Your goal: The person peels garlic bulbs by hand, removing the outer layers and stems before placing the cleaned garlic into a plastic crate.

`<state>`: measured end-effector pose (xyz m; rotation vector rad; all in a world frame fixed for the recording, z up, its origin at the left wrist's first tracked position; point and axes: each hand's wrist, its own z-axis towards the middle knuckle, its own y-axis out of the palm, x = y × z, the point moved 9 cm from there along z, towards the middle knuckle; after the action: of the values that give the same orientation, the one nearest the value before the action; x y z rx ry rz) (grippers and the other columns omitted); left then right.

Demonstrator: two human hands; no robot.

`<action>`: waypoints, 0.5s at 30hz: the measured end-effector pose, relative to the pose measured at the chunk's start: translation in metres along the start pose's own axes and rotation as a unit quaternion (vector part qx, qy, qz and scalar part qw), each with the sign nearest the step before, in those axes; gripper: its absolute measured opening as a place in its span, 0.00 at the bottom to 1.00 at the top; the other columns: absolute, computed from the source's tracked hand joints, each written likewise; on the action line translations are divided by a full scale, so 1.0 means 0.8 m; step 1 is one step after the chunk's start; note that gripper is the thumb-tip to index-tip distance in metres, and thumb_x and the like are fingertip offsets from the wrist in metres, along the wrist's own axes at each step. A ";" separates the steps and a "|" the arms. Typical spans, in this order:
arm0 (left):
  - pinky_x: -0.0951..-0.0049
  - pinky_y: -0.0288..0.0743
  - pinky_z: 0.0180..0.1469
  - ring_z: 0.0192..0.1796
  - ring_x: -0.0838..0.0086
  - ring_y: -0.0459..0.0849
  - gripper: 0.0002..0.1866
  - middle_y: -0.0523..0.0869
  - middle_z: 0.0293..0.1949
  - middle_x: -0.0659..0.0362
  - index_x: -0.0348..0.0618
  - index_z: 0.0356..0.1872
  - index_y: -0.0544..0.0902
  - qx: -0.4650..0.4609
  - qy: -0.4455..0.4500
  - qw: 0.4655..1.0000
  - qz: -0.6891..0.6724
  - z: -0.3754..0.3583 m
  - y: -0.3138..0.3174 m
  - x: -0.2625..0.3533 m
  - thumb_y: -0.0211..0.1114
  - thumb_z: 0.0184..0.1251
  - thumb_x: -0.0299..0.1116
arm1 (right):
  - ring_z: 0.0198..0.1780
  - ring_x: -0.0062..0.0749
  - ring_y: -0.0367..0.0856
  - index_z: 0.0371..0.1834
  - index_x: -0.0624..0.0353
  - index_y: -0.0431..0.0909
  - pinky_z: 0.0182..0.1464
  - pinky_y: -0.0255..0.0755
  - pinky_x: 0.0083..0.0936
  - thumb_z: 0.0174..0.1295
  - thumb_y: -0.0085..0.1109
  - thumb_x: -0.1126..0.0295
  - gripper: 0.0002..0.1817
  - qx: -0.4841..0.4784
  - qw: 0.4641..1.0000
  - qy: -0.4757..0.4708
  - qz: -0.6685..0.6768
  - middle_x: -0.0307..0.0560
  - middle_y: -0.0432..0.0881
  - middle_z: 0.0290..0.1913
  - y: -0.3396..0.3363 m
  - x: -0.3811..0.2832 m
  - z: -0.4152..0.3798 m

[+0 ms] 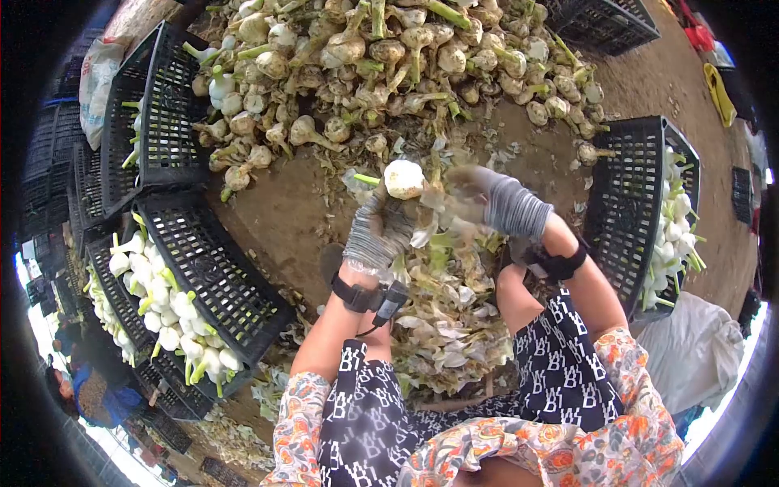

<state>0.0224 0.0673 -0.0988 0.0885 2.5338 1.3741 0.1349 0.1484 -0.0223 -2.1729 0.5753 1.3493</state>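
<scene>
The gloved left hand (pixel 378 231) clamps its fingers around a white onion bulb (pixel 404 178), steadying it above the peel heap (pixel 446 325) while the blurred right hand (pixel 503 203), grip unclear, strips skin.

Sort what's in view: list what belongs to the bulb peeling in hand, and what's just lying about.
In hand:
left hand, gloved, holding a white bulb
right hand, gloved, blurred, at the bulb's skin
heap of unpeeled bulbs
peelings between the knees
crates of peeled bulbs

Lying about:
white sack
yellow item
white cloth
</scene>
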 end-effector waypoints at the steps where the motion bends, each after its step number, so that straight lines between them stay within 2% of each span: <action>1: 0.69 0.82 0.43 0.45 0.64 0.82 0.18 0.80 0.45 0.49 0.35 0.50 0.72 0.024 0.007 1.000 0.019 -0.001 -0.002 -0.003 0.59 0.61 0.32 | 0.45 0.28 0.77 0.50 0.59 0.71 0.45 0.72 0.23 0.51 0.63 0.66 0.22 0.037 0.999 0.011 -0.023 0.49 0.79 0.39 -0.001 0.000 0.004; 4: 0.72 0.83 0.40 0.40 0.66 0.84 0.19 0.81 0.43 0.50 0.34 0.50 0.72 0.073 0.025 0.995 0.069 -0.007 0.007 -0.011 0.59 0.62 0.35 | 0.39 0.27 0.77 0.43 0.61 0.72 0.41 0.72 0.22 0.52 0.63 0.66 0.17 0.076 0.996 0.008 0.037 0.47 0.78 0.34 0.012 0.014 0.022; 5: 0.72 0.83 0.40 0.40 0.66 0.84 0.20 0.81 0.43 0.50 0.35 0.51 0.71 0.075 0.029 0.994 0.077 -0.009 0.011 -0.012 0.59 0.62 0.36 | 0.33 0.27 0.77 0.42 0.60 0.72 0.37 0.74 0.24 0.52 0.62 0.68 0.15 0.051 0.981 0.033 0.185 0.45 0.77 0.33 0.018 0.013 0.018; 6: 0.72 0.83 0.40 0.40 0.67 0.84 0.20 0.81 0.43 0.50 0.35 0.51 0.71 0.078 0.034 0.993 0.085 -0.011 0.012 -0.012 0.58 0.63 0.37 | 0.31 0.27 0.77 0.42 0.60 0.72 0.36 0.74 0.23 0.53 0.61 0.69 0.15 0.056 0.951 0.025 0.302 0.44 0.76 0.33 0.013 0.007 0.019; 7: 0.73 0.83 0.40 0.40 0.68 0.84 0.19 0.81 0.43 0.51 0.36 0.50 0.72 0.044 0.048 0.991 0.118 -0.009 0.017 -0.009 0.57 0.64 0.39 | 0.30 0.27 0.77 0.42 0.60 0.71 0.35 0.74 0.23 0.53 0.61 0.70 0.14 0.060 0.908 0.018 0.415 0.44 0.76 0.33 0.005 0.006 0.021; 8: 0.73 0.83 0.39 0.40 0.68 0.84 0.19 0.81 0.43 0.51 0.36 0.50 0.72 0.061 0.050 0.987 0.140 -0.010 0.012 -0.007 0.56 0.64 0.39 | 0.29 0.26 0.76 0.42 0.59 0.71 0.34 0.74 0.23 0.54 0.60 0.70 0.13 0.062 0.852 0.011 0.520 0.43 0.76 0.33 -0.003 0.000 0.020; 9: 0.73 0.83 0.39 0.39 0.68 0.84 0.19 0.81 0.43 0.51 0.36 0.50 0.73 0.077 0.054 0.983 0.161 -0.011 0.007 -0.004 0.56 0.64 0.39 | 0.27 0.28 0.76 0.43 0.60 0.69 0.32 0.74 0.23 0.55 0.57 0.72 0.13 0.014 0.754 0.002 0.657 0.43 0.75 0.34 -0.011 -0.019 0.012; 10: 0.73 0.83 0.38 0.39 0.68 0.84 0.18 0.81 0.43 0.51 0.36 0.49 0.73 0.092 0.057 0.977 0.182 -0.011 0.005 -0.001 0.56 0.65 0.39 | 0.29 0.26 0.76 0.44 0.59 0.69 0.34 0.74 0.22 0.57 0.56 0.72 0.12 -0.004 0.723 0.001 0.691 0.44 0.75 0.33 -0.022 -0.018 0.012; 12: 0.72 0.82 0.38 0.40 0.66 0.83 0.17 0.82 0.42 0.51 0.36 0.48 0.74 0.089 0.079 0.968 0.220 -0.010 0.009 0.001 0.57 0.64 0.38 | 0.34 0.26 0.77 0.44 0.59 0.72 0.37 0.74 0.21 0.58 0.55 0.73 0.11 -0.030 0.764 0.011 0.645 0.47 0.77 0.35 -0.025 -0.012 0.017; 13: 0.71 0.82 0.39 0.40 0.66 0.83 0.17 0.82 0.42 0.51 0.36 0.48 0.74 0.100 0.098 0.963 0.230 -0.010 0.006 0.005 0.57 0.64 0.38 | 0.36 0.28 0.77 0.44 0.59 0.74 0.39 0.73 0.22 0.58 0.55 0.73 0.11 0.051 0.894 0.024 0.444 0.48 0.78 0.37 -0.031 0.013 0.018; 14: 0.70 0.82 0.39 0.40 0.66 0.83 0.17 0.82 0.41 0.52 0.36 0.48 0.74 0.111 0.117 0.957 0.240 -0.010 0.004 0.008 0.57 0.64 0.38 | 0.39 0.29 0.78 0.44 0.60 0.75 0.41 0.73 0.22 0.58 0.55 0.72 0.11 0.129 0.968 0.037 0.214 0.49 0.79 0.38 -0.036 0.030 0.018; 15: 0.70 0.82 0.39 0.40 0.65 0.83 0.17 0.82 0.41 0.52 0.36 0.47 0.74 0.116 0.132 0.951 0.254 -0.012 0.006 0.009 0.57 0.64 0.38 | 0.41 0.36 0.78 0.43 0.62 0.76 0.44 0.72 0.25 0.59 0.53 0.70 0.12 0.219 0.966 -0.097 -0.100 0.51 0.79 0.40 -0.038 0.000 0.009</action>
<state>0.0123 0.0631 -0.0911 0.6899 3.0334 1.3101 0.1482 0.1762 -0.0191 -1.6733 0.5067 1.1773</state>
